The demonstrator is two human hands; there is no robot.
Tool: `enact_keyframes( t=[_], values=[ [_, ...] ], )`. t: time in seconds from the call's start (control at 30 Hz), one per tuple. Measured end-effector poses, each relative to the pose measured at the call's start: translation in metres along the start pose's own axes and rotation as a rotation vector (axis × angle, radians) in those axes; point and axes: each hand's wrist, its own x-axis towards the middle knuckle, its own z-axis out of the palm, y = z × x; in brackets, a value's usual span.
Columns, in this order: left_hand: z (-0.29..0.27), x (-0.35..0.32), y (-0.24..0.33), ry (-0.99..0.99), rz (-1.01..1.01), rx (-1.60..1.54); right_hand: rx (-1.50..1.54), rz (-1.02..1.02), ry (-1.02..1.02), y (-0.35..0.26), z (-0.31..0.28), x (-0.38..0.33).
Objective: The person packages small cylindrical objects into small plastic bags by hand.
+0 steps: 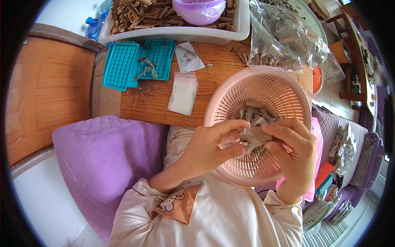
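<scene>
Over a pink slotted plastic basket [216,99], my two hands are close together. My left hand [216,144] pinches a small clear plastic bag [250,145] between thumb and fingers. The fingers of my right hand [293,148] are closed on a brown card-like piece [258,135], which sits at or in the bag's mouth; I cannot tell how far inside. Below them in the basket lie a heap of thin grey-brown strands [249,113] and some brown pieces [269,110]. A stack of flat clear bags [183,99] rests on the table to the left.
On the wooden table [152,107] are teal molded trays [120,66] and a white paper note [190,59]. Behind stands a white bin [218,37] of brown pieces with a purple bowl [200,14]. A large clear bag [284,35] fills the back right.
</scene>
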Motion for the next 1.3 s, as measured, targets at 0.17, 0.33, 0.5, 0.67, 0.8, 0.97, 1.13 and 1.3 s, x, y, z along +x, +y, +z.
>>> enact_keyframes(
  t=[0.17,0.33,0.5,0.67,0.8,0.97,1.13,1.3],
  values=[
    [0.008,0.001,0.002,-0.032,-0.051,-0.226,-0.01,-0.042,-0.117,0.003,-0.002,0.012],
    [0.005,0.006,0.006,-0.003,-0.107,-0.415,0.019,-0.078,-0.049,0.016,0.015,0.007],
    [0.004,0.01,-0.004,0.041,-0.034,-0.467,0.015,-0.28,-0.126,0.027,0.017,0.006],
    [0.01,0.011,-0.003,0.052,0.072,-0.46,0.738,0.19,0.052,0.027,0.039,-0.007],
    [0.016,0.012,-0.008,0.197,0.274,-0.073,0.334,0.145,0.008,0.028,0.033,-0.005],
    [0.003,0.016,0.002,0.568,0.894,0.882,0.153,0.065,0.063,0.023,0.035,-0.006],
    [0.002,0.021,0.016,0.396,0.847,1.025,-0.028,-0.132,-0.009,0.024,0.038,-0.012],
    [-0.008,0.028,0.015,0.198,0.632,0.699,-0.336,-0.247,-0.082,0.018,0.037,-0.011]
  ],
)
